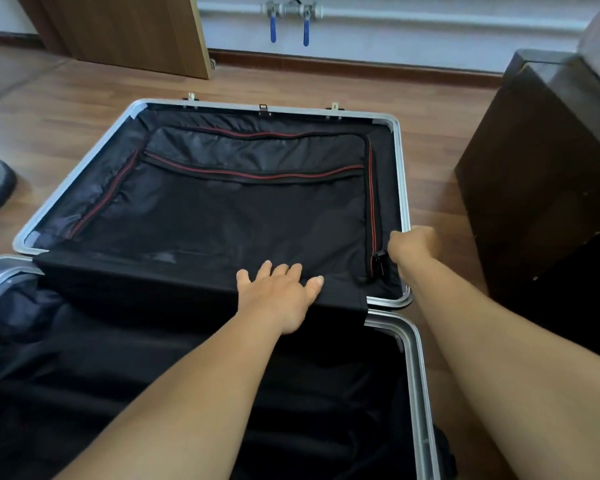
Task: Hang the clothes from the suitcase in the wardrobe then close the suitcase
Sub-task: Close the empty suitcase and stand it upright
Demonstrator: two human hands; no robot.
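The silver aluminium-framed suitcase with black fabric lining (400, 174) lies wide open on the wooden plank floor (66, 109), both halves showing only lining. The left hand (279, 289) rests flat, fingers spread, on the black divider flap at the hinge. The right hand (413, 245) is curled around the far half's right frame edge, gripping it

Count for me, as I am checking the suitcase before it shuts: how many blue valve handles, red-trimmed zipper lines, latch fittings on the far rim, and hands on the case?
Blue valve handles: 2
Red-trimmed zipper lines on the lining: 4
Latch fittings on the far rim: 3
Hands on the case: 2, left hand, right hand
Total: 11
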